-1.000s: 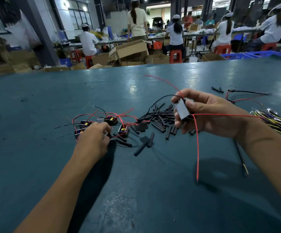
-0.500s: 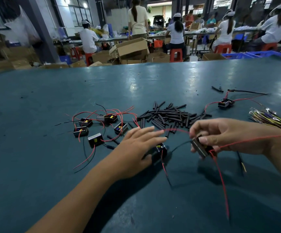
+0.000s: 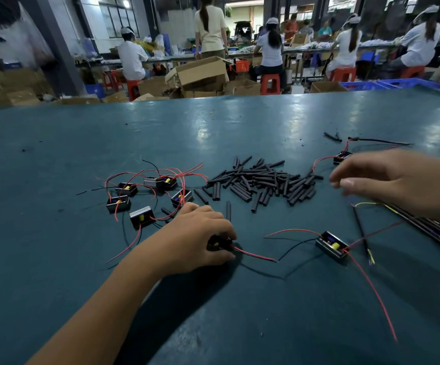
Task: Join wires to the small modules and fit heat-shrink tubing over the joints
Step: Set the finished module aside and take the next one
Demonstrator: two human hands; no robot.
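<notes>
Head view, the only view, looking down over a dark teal table with a busy workshop beyond its far edge.

Lower centre of the frame: the left hand reaches in from the bottom left, fingers curled down over a small black module with a yellow part, gripping it against the tabletop. A red wire and a black wire trail out of this grip toward the right.

Right of centre, just past the ends of those wires, a second module lies loose on the table, held by neither hand. Its long axis runs from upper left to lower right. A long red wire runs from it toward the lower right corner.

Upper right: the right hand hovers above the table, blurred, fingers loosely spread and holding nothing. It hangs over a bundle of dark and yellow wires that runs off the right edge.

Centre, above both hands: a pile of short black heat-shrink tubes. To its left, a cluster of modules with red wires. One more module sits at upper right, beside the right hand.

Judging the next move: the wire bundle lies directly below the right hand, its length slanting toward the lower right, so that hand is far nearer to it. The tube pile sits roughly between the two hands.
</notes>
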